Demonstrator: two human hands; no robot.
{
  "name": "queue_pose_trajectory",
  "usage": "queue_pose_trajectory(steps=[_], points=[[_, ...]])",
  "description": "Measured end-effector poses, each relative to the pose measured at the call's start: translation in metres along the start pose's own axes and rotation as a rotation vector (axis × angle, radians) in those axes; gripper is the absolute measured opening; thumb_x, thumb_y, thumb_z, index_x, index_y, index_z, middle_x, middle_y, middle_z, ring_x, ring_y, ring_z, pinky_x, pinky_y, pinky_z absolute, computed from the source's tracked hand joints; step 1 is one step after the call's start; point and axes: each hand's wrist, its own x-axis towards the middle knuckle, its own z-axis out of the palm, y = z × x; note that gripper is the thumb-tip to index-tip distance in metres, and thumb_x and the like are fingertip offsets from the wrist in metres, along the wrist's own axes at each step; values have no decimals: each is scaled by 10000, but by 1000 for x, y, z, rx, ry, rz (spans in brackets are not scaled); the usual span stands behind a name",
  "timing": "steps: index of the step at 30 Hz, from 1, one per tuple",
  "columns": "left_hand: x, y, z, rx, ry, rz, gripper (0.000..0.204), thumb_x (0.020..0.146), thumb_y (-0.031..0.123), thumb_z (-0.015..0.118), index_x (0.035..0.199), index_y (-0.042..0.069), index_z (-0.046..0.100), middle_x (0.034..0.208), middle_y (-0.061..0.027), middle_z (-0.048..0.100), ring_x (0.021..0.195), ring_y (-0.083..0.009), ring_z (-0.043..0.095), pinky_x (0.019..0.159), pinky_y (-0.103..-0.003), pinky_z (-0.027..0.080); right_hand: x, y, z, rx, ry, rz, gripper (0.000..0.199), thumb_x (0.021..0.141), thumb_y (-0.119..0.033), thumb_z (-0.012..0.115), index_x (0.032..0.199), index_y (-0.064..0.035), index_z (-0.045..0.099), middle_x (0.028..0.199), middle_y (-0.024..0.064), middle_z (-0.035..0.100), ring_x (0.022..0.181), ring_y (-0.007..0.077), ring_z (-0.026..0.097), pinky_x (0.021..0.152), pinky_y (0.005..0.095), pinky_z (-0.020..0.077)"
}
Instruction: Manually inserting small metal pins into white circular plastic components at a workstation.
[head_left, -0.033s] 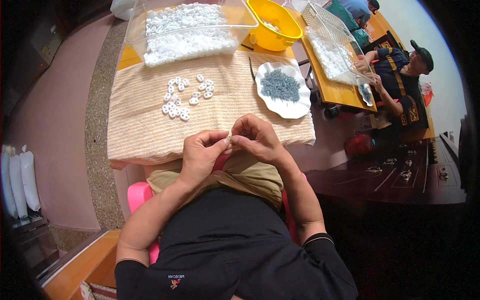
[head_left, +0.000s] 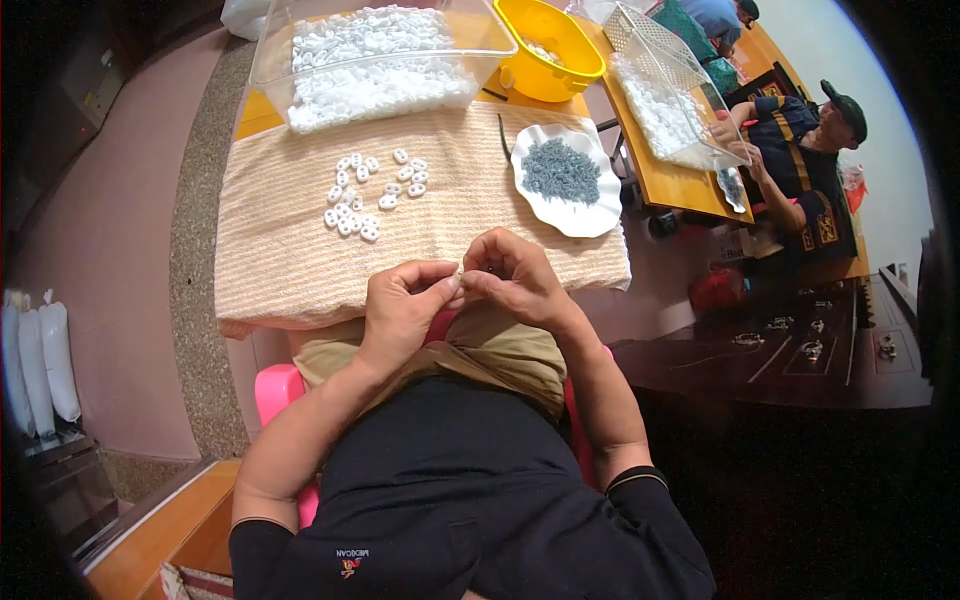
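Note:
My left hand (head_left: 405, 305) and my right hand (head_left: 518, 283) meet at the near edge of the cloth, above my lap. Thumbs and fingers of both are pinched together around a small pale piece (head_left: 459, 270), mostly hidden by the fingertips, so its exact kind cannot be made out. Beyond them, several small white oval plastic pieces with two holes (head_left: 345, 215) lie loose on the striped cloth (head_left: 290, 275). A white scalloped plate (head_left: 580, 222) to the right holds a heap of small grey-blue pieces (head_left: 562, 172).
At the back stands a clear bin (head_left: 480, 65) full of white pieces, beside a yellow basin (head_left: 575, 85). A thin black strip (head_left: 504, 138) lies left of the plate. To the right, a co-worker (head_left: 800, 150) sits at another table with a similar bin (head_left: 725, 150).

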Motion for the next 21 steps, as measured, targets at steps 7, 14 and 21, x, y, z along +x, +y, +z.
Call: queue_pose_trajectory(steps=[7, 14, 21], points=[[2, 0, -2, -43, -25, -27, 200, 874, 51, 648, 1036, -67, 641, 871, -98, 687, 758, -115, 653, 708, -223, 552, 1, -8, 0, 152, -25, 54, 153, 874, 23, 621, 992, 2, 527, 858, 18, 585, 753, 57, 567, 660, 193, 480], [1, 0, -1, -42, -29, -49, 201, 872, 43, 646, 1044, -62, 640, 886, -102, 686, 762, -119, 655, 718, -224, 553, 0, -5, -2, 121, -39, 15, 154, 863, 39, 621, 977, 7, 523, 865, 28, 591, 752, 55, 567, 662, 196, 483], [2, 0, -2, -129, -56, -98, 205, 868, 28, 641, 1049, -67, 628, 886, -106, 679, 766, -131, 655, 726, -231, 555, 0, -7, -3, 114, -55, 16, 172, 857, 57, 612, 933, -5, 470, 906, 56, 586, 789, 69, 561, 696, 214, 487]])
